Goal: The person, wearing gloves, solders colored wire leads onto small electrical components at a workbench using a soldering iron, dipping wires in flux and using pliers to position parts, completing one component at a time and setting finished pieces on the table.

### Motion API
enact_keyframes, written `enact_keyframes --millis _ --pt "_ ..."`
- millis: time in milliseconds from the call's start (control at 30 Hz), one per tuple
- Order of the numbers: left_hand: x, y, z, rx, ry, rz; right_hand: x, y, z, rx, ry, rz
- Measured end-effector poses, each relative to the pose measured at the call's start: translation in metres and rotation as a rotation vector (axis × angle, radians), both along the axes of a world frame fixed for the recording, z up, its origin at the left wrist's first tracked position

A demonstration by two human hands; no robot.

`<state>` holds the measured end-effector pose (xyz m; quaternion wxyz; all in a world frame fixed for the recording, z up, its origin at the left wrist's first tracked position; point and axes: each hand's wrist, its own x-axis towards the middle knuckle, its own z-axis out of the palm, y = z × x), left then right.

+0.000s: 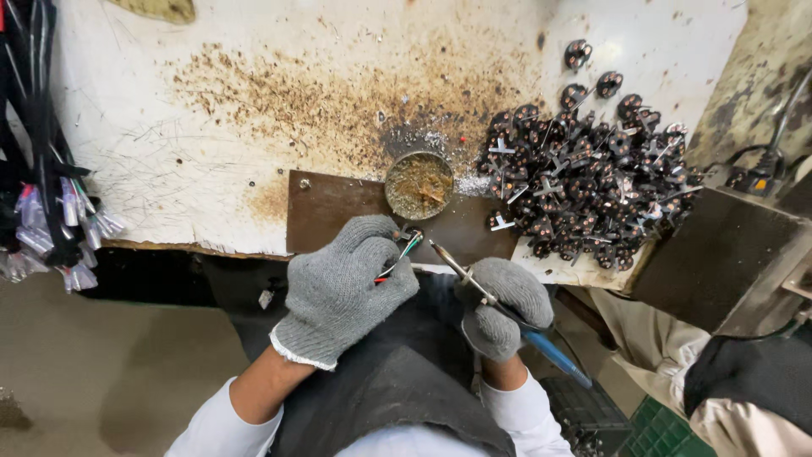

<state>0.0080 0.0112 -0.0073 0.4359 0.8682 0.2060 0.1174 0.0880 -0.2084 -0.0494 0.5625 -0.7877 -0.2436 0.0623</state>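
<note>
A thin bundle of red, green and white wires (pixel 397 259) sits pinched in the left hand (pixel 342 283), which is closed around it in a coarse grey knitted glove, just below the round metal dish (pixel 419 184) of crusty brown residue. The right hand (pixel 501 306), gloved alike, grips a slim soldering iron (pixel 486 294) with a metal shaft and blue handle, its tip near the wires. Right of the dish lies a heap of small dark round parts (pixel 588 182) on the scorched, speckled white tabletop (pixel 211 127)
</note>
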Motion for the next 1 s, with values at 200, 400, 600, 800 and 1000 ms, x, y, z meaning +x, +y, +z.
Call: enact_keyframes --millis 200,400,600,800,1000 --pt "-0.003 -0.003 -0.003 -0.024 -0.003 0.018 -0.012 -0.009 -0.006 -0.245 -0.105 0.086" --pt "-0.003 -0.002 -0.002 -0.019 -0.003 0.021 -0.005 -0.005 -0.007 -0.259 -0.208 0.200" --pt "-0.001 0.000 0.002 -0.031 -0.013 0.026 0.007 0.005 0.005 -0.200 -0.271 0.296" --pt "-0.003 -0.004 -0.002 -0.017 0.001 0.039 0.012 0.006 -0.001 0.031 -0.121 0.311" --pt "-0.003 -0.004 -0.001 -0.016 -0.009 0.023 0.009 -0.003 -0.002 -0.159 0.061 0.298"
